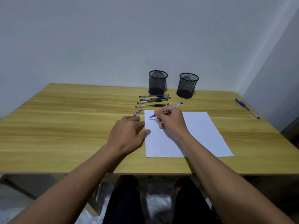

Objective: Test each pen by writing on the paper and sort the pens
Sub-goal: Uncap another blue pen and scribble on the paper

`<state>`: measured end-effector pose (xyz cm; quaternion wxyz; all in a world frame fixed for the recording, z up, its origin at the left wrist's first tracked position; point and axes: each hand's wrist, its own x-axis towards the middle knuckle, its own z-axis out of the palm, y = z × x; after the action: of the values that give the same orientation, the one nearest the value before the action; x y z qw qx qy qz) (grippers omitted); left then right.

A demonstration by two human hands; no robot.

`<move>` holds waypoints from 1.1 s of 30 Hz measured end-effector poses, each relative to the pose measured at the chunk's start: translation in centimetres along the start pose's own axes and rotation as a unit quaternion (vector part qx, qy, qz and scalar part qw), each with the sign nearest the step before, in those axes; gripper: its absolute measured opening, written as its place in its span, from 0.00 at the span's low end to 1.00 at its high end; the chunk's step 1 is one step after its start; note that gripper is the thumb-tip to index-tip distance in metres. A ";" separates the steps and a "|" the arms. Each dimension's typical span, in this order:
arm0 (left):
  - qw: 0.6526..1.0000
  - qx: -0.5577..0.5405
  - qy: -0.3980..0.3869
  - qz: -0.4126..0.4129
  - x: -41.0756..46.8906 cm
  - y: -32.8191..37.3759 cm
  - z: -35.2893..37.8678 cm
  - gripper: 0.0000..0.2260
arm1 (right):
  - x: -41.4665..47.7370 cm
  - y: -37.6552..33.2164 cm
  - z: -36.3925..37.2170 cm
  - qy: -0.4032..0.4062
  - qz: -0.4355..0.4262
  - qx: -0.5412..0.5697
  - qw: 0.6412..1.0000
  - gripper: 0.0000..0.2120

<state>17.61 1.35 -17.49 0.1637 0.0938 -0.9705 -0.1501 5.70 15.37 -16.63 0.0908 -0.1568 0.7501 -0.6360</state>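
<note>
A white sheet of paper (194, 135) lies on the wooden table (64, 126). My right hand (171, 122) grips a blue pen (174, 107) with its tip on the paper's top-left corner. My left hand (127, 133) rests at the paper's left edge, thumb on the sheet, and holds a blue pen cap (137, 113) at its fingertips. Several black pens (153, 101) lie in a row just behind the paper. Two black mesh pen cups stand behind them, the left cup (157, 82) and the right cup (187, 85).
Another blue pen (246, 108) lies alone near the table's far right edge, close to the side wall. A bare wall rises right behind the cups. My knees show under the table's front edge.
</note>
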 end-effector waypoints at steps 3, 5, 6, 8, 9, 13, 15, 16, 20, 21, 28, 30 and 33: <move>1.000 -0.006 -0.009 -0.008 -0.5 0.4 0.1 0.22 | 0.2 0.3 0.1 0.006 0.003 -0.022 1.000 0.04; 1.000 -0.005 -0.015 -0.014 -0.5 0.4 0.2 0.23 | 0.4 0.4 0.3 0.009 -0.004 -0.044 0.999 0.03; 1.000 -0.005 -0.018 -0.018 -0.4 0.4 0.2 0.24 | 0.6 0.5 0.4 0.011 -0.010 -0.050 0.999 0.03; 1.000 -0.007 -0.020 -0.021 -0.5 0.5 0.2 0.24 | 0.9 0.5 0.7 0.016 -0.021 -0.063 0.998 0.04; 1.000 -0.008 -0.019 -0.021 -0.5 0.5 0.2 0.24 | 0.9 0.6 0.8 0.015 -0.022 -0.068 0.997 0.04; 1.000 -0.006 -0.016 -0.021 -0.6 0.5 0.2 0.24 | 1.1 1.0 1.1 0.004 0.000 -0.049 0.999 0.05; 0.999 0.009 -0.022 -0.021 -0.5 0.5 0.2 0.26 | 1.2 1.3 1.1 0.001 -0.003 -0.056 0.998 0.05; 0.999 0.018 -0.028 -0.023 -0.5 0.5 0.2 0.27 | 1.3 1.4 1.1 0.000 -0.003 -0.059 0.998 0.05; 0.998 0.013 -0.042 -0.038 -0.7 0.6 0.1 0.28 | 1.2 1.5 1.2 0.009 -0.010 -0.069 0.998 0.06; 0.998 0.015 -0.043 -0.039 -0.7 0.7 0.0 0.28 | 1.1 1.5 1.1 0.012 -0.016 -0.071 0.997 0.06; 0.997 0.029 -0.054 -0.049 -1.0 1.5 -0.8 0.28 | 1.2 1.8 1.1 0.006 -0.003 -0.077 0.997 0.05; 0.996 0.032 -0.061 -0.050 -0.9 1.4 -0.8 0.30 | 1.2 1.9 1.0 0.009 -0.010 -0.085 0.996 0.05; 0.996 0.034 -0.061 -0.051 -0.9 1.5 -0.8 0.30 | 1.1 1.7 0.8 0.009 -0.018 -0.090 0.996 0.05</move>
<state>18.52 2.73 -16.61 0.0934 0.1391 -0.9772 -0.1304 4.77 14.46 -18.38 0.0582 -0.1720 0.8019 -0.5692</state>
